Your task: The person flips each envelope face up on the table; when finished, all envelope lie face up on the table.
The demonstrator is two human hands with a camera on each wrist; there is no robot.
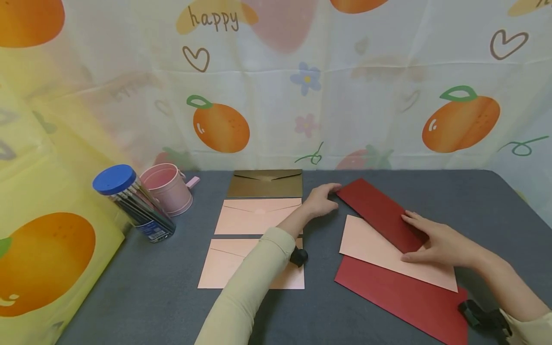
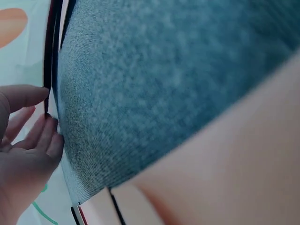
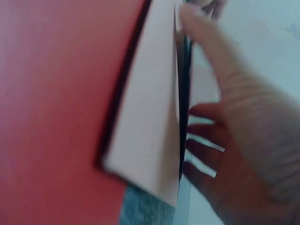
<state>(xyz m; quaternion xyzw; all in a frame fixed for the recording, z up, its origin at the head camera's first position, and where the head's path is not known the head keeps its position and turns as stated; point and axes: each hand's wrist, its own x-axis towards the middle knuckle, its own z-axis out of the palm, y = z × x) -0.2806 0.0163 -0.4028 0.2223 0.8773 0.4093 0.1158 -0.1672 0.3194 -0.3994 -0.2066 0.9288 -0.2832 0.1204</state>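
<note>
My left hand (image 1: 321, 200) reaches across to the far left corner of a long red envelope (image 1: 379, 213) and pinches its edge between thumb and fingers. At the other end of this envelope, my right hand (image 1: 440, 242) grips it, thumb on the near side and fingers along the far side. The envelope lies slanted over a pale pink envelope (image 1: 366, 239), which partly covers a second red envelope (image 1: 401, 299). In the right wrist view, my right thumb and fingers (image 3: 206, 154) are at the edge of the stack, somewhat blurred.
Left of the stack, a gold envelope (image 1: 265, 187) and two pale pink envelopes (image 1: 246, 220) form a column, the nearest partly under my left sleeve. A blue-lidded pencil tub (image 1: 133, 203) and a pink bucket (image 1: 170, 191) stand at the left of the grey table (image 1: 146, 297).
</note>
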